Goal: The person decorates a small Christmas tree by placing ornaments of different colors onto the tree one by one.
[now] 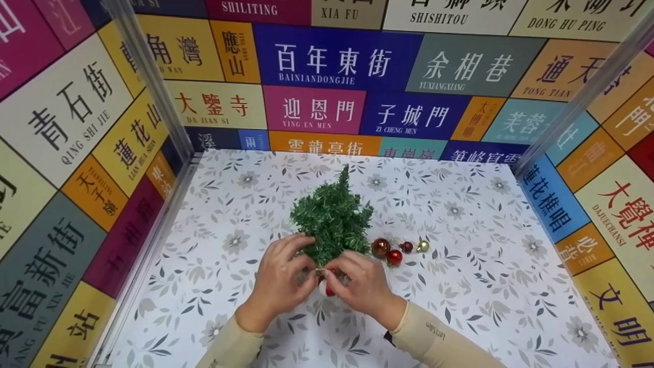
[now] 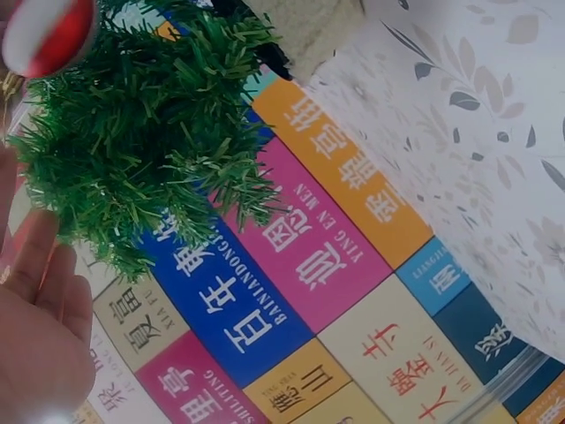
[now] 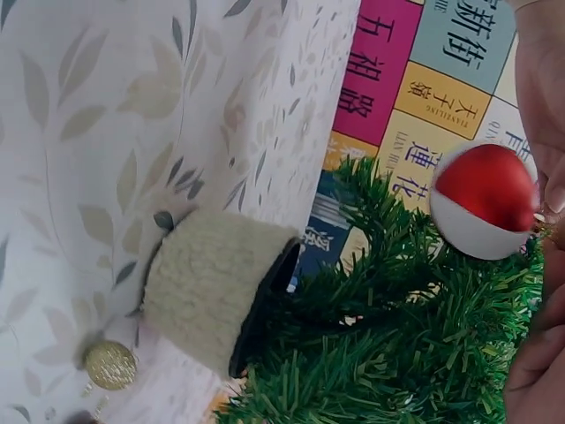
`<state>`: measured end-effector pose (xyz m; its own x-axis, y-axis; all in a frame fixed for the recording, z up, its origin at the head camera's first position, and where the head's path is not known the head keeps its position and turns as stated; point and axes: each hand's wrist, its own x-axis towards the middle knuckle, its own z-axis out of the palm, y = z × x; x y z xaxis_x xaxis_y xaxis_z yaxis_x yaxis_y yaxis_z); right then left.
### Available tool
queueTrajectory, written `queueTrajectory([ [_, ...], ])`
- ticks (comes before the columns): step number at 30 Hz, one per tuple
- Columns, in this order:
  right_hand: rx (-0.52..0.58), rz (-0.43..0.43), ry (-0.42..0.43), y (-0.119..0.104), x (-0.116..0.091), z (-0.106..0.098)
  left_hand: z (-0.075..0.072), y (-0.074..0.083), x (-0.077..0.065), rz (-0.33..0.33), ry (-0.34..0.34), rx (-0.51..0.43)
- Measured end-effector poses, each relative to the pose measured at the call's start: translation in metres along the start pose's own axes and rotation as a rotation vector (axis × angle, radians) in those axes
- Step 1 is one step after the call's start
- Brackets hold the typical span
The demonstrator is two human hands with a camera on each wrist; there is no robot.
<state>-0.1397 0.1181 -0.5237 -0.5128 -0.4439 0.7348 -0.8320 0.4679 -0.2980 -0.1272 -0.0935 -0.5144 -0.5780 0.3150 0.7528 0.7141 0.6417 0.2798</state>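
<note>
A small green artificial Christmas tree [image 1: 332,214] stands at mid-table, its pot [image 3: 207,291] wrapped in cream fluffy fabric. Just in front of the tree, a red-and-white Christmas ball [image 3: 485,201] hangs below my fingertips, mostly hidden by the right hand in the head view. Thumb and index finger of my left hand [image 1: 283,271] pinch its thin gold string [image 1: 320,270] from one side. From the other side, my right hand [image 1: 360,281] pinches the string close by. The left hand's other fingers [image 2: 40,256] reach along the lower branches.
Right of the tree lie several loose Christmas balls: a brown one [image 1: 380,248], a red one [image 1: 394,257], a small dark red one [image 1: 406,247] and a small gold one [image 1: 423,246]. A leaf-patterned cloth [image 1: 230,204] covers the table. Sign-covered walls [image 1: 337,56] enclose it behind and at both sides.
</note>
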Motion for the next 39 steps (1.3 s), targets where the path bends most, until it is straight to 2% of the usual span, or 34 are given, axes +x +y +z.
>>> queueTrajectory([
  [6,-0.178,-0.087,0.054,0.0,0.005,0.003,0.003,-0.005,0.0,-0.005,0.056,0.03],
  [11,-0.232,-0.116,0.101,0.001,0.014,0.004,0.005,-0.009,0.002,-0.022,0.098,0.063],
  [17,-0.245,-0.109,0.14,0.004,0.018,0.005,0.007,-0.013,0.006,-0.028,0.106,0.072],
  [25,-0.283,-0.096,0.082,0.006,0.014,0.008,0.011,-0.018,0.002,-0.023,0.083,0.092],
  [39,-0.214,-0.06,0.183,0.006,0.018,0.008,0.015,-0.02,0.005,-0.029,0.117,0.018],
])
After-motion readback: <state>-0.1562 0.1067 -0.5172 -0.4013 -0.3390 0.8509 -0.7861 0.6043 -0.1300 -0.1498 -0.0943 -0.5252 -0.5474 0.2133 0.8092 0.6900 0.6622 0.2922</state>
